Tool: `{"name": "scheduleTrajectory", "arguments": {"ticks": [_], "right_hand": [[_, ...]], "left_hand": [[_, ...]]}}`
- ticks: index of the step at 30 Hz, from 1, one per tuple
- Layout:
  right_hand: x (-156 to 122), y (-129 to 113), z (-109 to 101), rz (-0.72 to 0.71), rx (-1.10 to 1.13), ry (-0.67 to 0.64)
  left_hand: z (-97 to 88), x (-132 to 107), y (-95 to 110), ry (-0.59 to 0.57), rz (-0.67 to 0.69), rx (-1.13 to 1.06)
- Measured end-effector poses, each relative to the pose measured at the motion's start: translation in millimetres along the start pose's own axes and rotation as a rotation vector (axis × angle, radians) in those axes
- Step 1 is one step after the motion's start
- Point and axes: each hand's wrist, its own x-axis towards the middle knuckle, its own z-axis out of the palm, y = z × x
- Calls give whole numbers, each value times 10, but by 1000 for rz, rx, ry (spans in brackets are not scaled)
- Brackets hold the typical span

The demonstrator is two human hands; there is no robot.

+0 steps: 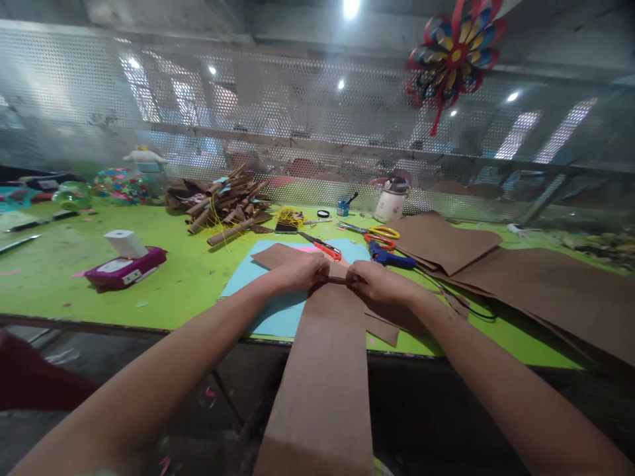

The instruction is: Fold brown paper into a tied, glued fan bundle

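Observation:
A long strip of brown paper runs from the table toward me and hangs over the front edge. Its far end is folded or rolled into a narrow band. My left hand pinches the left end of that band, fingers closed. At the right end, my right hand grips the band in the same way. Light blue sheets lie under the strip, with more brown paper pieces around it. Just beyond my hands rests a cutter knife with an orange handle.
Right of my hands are a blue glue gun, scissors and large brown paper sheets. A bundle of brown paper rolls, a phone and a white bottle stand farther back. At left lies a purple box.

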Motion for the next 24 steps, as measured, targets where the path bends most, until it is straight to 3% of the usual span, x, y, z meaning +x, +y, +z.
{"name": "scheduleTrajectory", "arguments": {"ticks": [14,19,24], "right_hand": [[-100,-252,104,-151,-460,43],[-72,-253,38,-135,-472,70],[-30,-266,-27,-141,-494,262]], "left_hand": [[-16,-22,27,1,70,79],[-103,-39,67,-37,-55,-81],[-179,-20,93,-6,-215,-311]]}}
